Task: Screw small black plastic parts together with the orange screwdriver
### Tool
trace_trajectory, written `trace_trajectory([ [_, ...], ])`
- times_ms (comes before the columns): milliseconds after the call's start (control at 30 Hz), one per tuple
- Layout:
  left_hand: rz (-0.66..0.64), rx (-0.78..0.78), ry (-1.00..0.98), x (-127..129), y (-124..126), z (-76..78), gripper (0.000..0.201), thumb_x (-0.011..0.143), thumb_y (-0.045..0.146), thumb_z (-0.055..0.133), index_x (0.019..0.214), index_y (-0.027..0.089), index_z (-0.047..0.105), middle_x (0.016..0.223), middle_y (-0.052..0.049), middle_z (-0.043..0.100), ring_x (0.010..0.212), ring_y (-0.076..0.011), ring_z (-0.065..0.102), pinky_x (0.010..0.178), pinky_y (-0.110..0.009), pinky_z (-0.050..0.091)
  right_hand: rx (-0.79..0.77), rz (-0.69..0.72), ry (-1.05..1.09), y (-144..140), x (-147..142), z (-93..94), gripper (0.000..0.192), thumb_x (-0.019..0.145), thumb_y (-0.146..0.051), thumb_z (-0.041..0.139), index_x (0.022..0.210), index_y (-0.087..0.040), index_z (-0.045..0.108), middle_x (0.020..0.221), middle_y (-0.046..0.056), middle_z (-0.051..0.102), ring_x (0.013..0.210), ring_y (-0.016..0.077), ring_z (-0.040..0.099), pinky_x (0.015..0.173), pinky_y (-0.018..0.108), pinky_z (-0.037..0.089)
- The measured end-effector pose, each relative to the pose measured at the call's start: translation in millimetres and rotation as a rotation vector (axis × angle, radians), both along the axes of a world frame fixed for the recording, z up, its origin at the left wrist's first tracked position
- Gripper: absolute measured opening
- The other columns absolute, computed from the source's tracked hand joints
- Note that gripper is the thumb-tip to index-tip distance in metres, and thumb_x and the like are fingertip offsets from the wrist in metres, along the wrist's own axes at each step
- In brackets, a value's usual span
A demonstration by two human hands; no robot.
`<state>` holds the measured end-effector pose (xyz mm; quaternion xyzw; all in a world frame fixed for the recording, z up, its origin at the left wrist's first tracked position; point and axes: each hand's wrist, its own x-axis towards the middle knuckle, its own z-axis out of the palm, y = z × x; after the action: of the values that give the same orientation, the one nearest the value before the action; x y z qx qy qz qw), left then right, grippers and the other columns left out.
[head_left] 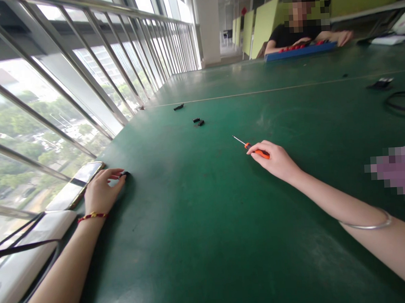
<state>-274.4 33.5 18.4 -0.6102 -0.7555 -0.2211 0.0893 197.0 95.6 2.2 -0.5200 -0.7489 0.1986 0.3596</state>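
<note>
right hand: the right hand (276, 160) is stretched out over the green table (206, 223), fingers curled together around the orange handle of a small screwdriver (253, 149), so it's clamped on it pretty clearly

screwdriver: lies low against the table, roughly mid-picture, thin metal tip pointing up and left, away from the hand; most of the handle is tucked under the fingers

left hand: the left hand (103, 193) sits flat-ish near the table's left edge, fingertips pinched onto a small black part (125, 174) that rests on the table; the fingers are closed on it, though the piece is tiny and I can't make out what it is

wrists: red cord bracelet (92, 216) on the left one, thin silver bangle (369, 224) on the right forearm

phone: a phone (76, 186) lies screen up just beside the left hand, right at the table edge next to the window railing (83, 85)

white thing: a white case-like object (21, 256) with a black strap sits at the near left corner, behind the left wrist

loose bits: two small black pieces (198, 122) close together further up the table, well apart from both hands, and another black piece (178, 107) beyond those

far end: another person (293, 33) in a black top sits at the far side with hands on a blue tray (301, 51) holding red items

right edge: a black cable loop (402, 102) and a small dark object (380, 84)
</note>
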Motion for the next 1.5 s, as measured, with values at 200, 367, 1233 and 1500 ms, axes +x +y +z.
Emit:
trace_trajectory([
  [200,-0.016,-0.005,-0.001,2.7,-1.1,1.1,0.036,0.078,0.045,0.053,0.100,0.020,0.065,0.090,-0.004,0.065,0.083,-0.0176,0.062,0.078,-0.028,0.049,-0.026,-0.003,-0.009,-0.1,-0.3,1.3,0.018,0.080,-0.026,0.052,0.085,-0.021,0.068,0.087,0.005,0.061,0.073,0.0164,0.057,0.069,0.031,0.042],
  [367,0.003,-0.006,-0.017,5.6,-1.3,3.1,0.040,0.077,0.044,0.053,0.106,0.020,0.063,0.092,-0.004,0.065,0.085,-0.0179,0.062,0.078,-0.028,0.048,-0.036,0.002,-0.010,-0.3,0.3,2.0,0.018,0.081,-0.026,0.051,0.086,-0.020,0.068,0.087,0.005,0.060,0.074,0.0165,0.057,0.070,0.031,0.042],
  [1233,-0.755,-0.096,-0.256,261.6,46.2,-3.0,0.011,0.081,0.019,0.057,0.087,0.018,0.065,0.092,-0.003,0.062,0.082,-0.0152,0.061,0.074,-0.027,0.049,0.368,-0.168,0.192,-65.3,-13.8,-2.8,0.012,0.076,-0.022,0.057,0.087,-0.022,0.054,0.083,0.002,0.066,0.066,0.0152,0.060,0.065,0.028,0.047],
  [1500,-0.774,-0.048,-0.227,280.7,47.0,-11.9,0.010,0.081,0.019,0.057,0.086,0.018,0.065,0.089,-0.003,0.062,0.081,-0.0159,0.060,0.073,-0.028,0.049,0.416,-0.129,0.288,-87.6,-14.4,6.1,0.013,0.076,-0.020,0.059,0.087,-0.022,0.054,0.080,0.001,0.066,0.070,0.0147,0.064,0.064,0.025,0.049],
])
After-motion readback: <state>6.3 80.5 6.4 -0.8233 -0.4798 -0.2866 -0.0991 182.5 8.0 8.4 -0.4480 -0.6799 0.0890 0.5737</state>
